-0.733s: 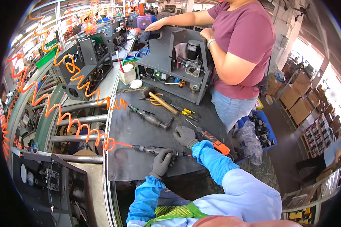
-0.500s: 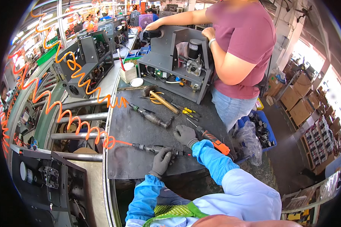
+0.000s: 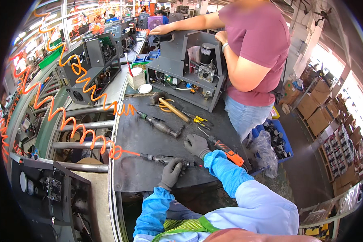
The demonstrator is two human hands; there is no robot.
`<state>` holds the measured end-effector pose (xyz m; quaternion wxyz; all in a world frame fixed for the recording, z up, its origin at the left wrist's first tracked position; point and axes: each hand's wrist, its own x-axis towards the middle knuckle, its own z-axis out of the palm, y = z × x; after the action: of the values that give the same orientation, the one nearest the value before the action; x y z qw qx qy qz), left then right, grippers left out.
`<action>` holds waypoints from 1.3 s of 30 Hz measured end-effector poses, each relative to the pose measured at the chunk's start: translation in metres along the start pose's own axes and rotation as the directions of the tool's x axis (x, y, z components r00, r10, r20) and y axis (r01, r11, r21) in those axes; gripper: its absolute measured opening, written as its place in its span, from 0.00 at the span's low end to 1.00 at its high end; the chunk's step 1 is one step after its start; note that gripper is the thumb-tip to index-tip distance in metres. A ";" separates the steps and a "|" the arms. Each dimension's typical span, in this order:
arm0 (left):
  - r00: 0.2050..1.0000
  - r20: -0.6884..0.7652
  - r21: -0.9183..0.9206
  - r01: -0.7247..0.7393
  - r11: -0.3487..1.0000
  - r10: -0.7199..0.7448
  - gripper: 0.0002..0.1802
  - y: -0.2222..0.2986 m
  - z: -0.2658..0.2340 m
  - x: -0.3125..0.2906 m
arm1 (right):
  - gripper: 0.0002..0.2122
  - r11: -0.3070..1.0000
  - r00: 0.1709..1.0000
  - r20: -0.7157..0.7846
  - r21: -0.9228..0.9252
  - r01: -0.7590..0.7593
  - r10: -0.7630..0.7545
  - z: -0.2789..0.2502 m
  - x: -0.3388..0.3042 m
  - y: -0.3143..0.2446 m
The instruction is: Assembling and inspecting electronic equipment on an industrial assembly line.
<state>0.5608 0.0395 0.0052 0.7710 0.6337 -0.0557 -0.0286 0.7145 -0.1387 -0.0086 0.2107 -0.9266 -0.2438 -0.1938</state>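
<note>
My left hand [image 3: 172, 173], in a dark grey glove, is closed over the front end of an air screwdriver [image 3: 159, 158] that lies on the black bench mat [image 3: 137, 175]. An orange coiled hose runs into the tool's rear. My right hand [image 3: 196, 145], gloved alike, rests on the mat with loosely bent fingers and holds nothing. Just right of it lies an orange and grey power screwdriver [image 3: 226, 152]. Farther in lie an angled air wrench [image 3: 161, 126], a hammer with a wooden handle [image 3: 174, 109] and yellow-handled pliers [image 3: 201, 121].
A grey machine housing [image 3: 177, 66] with exposed parts stands at the bench's far end; a co-worker [image 3: 254, 52] has both hands on it. Left are conveyor rollers [image 3: 82, 145] and another open housing [image 3: 48, 189]. A blue bin [image 3: 285, 141] sits on the right.
My hands stay almost still. The co-worker's far hand has shifted slightly left on the housing.
</note>
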 end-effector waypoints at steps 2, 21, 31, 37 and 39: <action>1.000 -0.006 0.000 -0.008 1.000 0.008 0.13 -0.001 0.000 0.001 | 0.11 1.000 1.000 -0.003 0.012 0.011 -0.011 -0.001 0.001 0.001; 0.999 0.016 0.023 -0.038 0.999 0.037 0.16 -0.008 -0.003 -0.004 | 0.11 0.999 0.999 0.036 0.017 -0.034 0.033 0.007 0.001 0.002; 0.997 -0.018 0.002 -0.069 0.998 0.069 0.15 -0.013 -0.006 -0.003 | 0.17 0.992 0.990 0.104 -0.088 -0.090 0.099 -0.001 0.008 -0.011; 0.994 -0.037 0.091 -0.103 0.990 0.107 0.15 -0.009 -0.001 -0.002 | 0.15 0.996 0.994 0.061 -0.038 -0.084 0.086 0.001 0.004 -0.004; 0.987 -0.060 0.165 -0.139 0.976 0.150 0.15 -0.008 0.001 -0.005 | 0.15 0.996 0.995 0.059 -0.030 -0.083 0.084 0.002 0.003 -0.004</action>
<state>0.5557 0.0371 -0.0030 0.7191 0.6886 -0.0760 0.0551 0.7152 -0.1339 -0.0079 0.1983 -0.9443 -0.2082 -0.1602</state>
